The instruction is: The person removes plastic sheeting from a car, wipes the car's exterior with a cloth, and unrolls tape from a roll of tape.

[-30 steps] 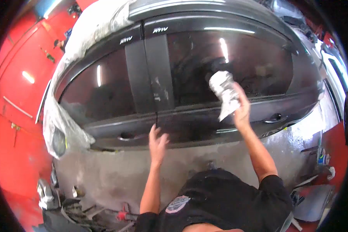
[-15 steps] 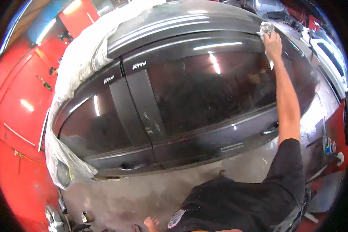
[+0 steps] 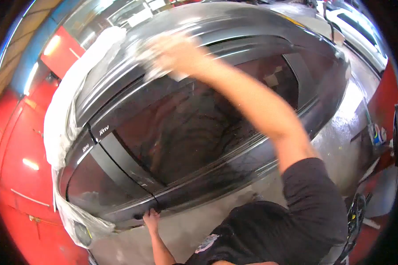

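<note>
My right hand, smeared by motion, is closed on a crumpled whitish cloth over the roof edge above the rear door's window. The black car has dark glossy side windows. Low at the front door, the fingers of my left hand are curled at the black door handle; the exact grip is small and partly hidden. White "ATIV" lettering shows by the door pillar.
Clear plastic sheeting covers the car's front and hangs down over its mirror. Red walls stand at the left. A white car is parked at the upper right. Grey concrete floor runs along the doors.
My right hand has swept left with the cloth from the rear end of the roof edge. My left hand has risen from below to the front door handle. The view has shifted toward the car's rear.
</note>
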A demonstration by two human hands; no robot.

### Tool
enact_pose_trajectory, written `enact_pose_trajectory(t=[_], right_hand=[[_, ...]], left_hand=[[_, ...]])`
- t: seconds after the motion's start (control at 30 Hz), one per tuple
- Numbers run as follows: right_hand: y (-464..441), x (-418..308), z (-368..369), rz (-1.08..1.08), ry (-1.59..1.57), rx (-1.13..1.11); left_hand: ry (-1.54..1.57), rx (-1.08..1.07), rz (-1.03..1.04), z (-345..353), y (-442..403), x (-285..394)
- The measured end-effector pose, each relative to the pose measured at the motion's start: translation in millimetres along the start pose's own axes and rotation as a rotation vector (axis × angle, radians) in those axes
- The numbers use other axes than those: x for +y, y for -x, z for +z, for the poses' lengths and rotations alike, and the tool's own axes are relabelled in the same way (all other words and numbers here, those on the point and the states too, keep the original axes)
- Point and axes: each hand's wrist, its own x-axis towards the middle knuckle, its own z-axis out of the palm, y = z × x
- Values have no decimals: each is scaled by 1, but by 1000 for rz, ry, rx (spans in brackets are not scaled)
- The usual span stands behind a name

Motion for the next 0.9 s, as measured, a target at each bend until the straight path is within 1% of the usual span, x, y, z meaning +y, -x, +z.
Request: enact_pose_trajectory(t=[0.03,0.07,0.1,0.13,0.17,0.2,0.23,0.27,0.3,0.33,0.4,0.47,0.5,0.53,0.57,0.6,0.63,0.67,0.7,0.73,0.77,0.8,0.87,0.9], right_hand=[[20,46,-46,75,-75,-51],[40,93,-90,164,224,-243],[69,152,-120,-69,466,-114],[95,193,-160,43,494,-156],[117,217,-187,-40,678,-196],[138,240,-215,-131,861,-222],[144,252,-218,-107,913,-309],[134,228,-205,132,773,-299],[122,221,-181,325,629,-243],[109,209,-148,139,611,-188],[64,136,-90,-211,585,-51],[15,20,-24,-119,430,-32],[-17,-51,-5,30,235,35],[-32,-83,30,-201,225,-8],[-53,-133,61,-4,-15,-2],[-62,-173,94,-59,-80,52],[-75,-213,112,-53,-200,-57],[-79,-243,145,-172,-174,137],[-94,-269,136,-96,-247,-234],[-91,-282,148,-93,-141,-167],[-89,-280,140,-144,-139,-151],[-89,-270,131,-203,-145,-129],[-71,-227,103,-193,-164,-113],[-58,-204,83,-199,-181,-104]], left_hand=[[54,34,2,-11,4,-50],[106,70,4,-20,14,-104],[40,151,-99,-28,39,-171],[-24,237,-202,-31,65,-212],[72,164,-413,-31,113,-208],[187,90,-620,-27,166,-187],[191,117,-709,-27,197,-199],[198,143,-802,-28,234,-215],[211,173,-893,-25,266,-226],[291,213,-934,-25,286,-236],[441,281,-999,-43,299,-252],[416,340,-956,-58,274,-256],[406,318,-757,-67,252,-258],[389,293,-559,-74,234,-257],[315,310,-511,-72,209,-220],[230,319,-464,-72,186,-173],[104,299,-313,-72,158,-169],[-25,257,-157,-69,130,-165],[21,208,-148,-59,110,-139],[61,153,-139,-45,97,-102],[100,104,-134,-32,88,-79],[44,24,-75,-20,74,-76],[-68,-102,31,-12,59,-77],[-114,-116,9,-8,61,-80]])
